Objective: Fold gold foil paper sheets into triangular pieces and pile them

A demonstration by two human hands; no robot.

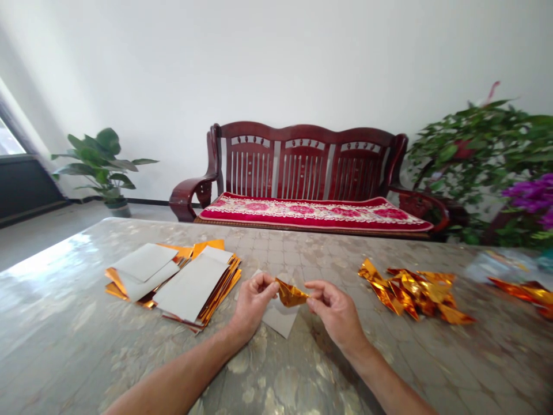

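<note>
Between my two hands is a folded piece of gold foil paper [290, 294], held just above the table. My left hand [254, 298] pinches its left end between thumb and fingers. The thumb and fingertips of my right hand [336, 311] close on its right tip. Under the folded piece a pale sheet of paper [280, 320] lies flat on the table, partly covered by my left hand. To the left are stacked sheets [194, 285], whitish on top with gold edges showing. A heap of folded gold foil pieces [415, 291] lies to the right.
The table [242, 374] has a glossy patterned cover. At its far right are a clear plastic bag [501, 265] and more gold foil pieces [527, 294]. Beyond the table stands a dark red wooden bench [302, 164], with a potted plant [103, 164] on the left and leafy plants [479, 155] on the right.
</note>
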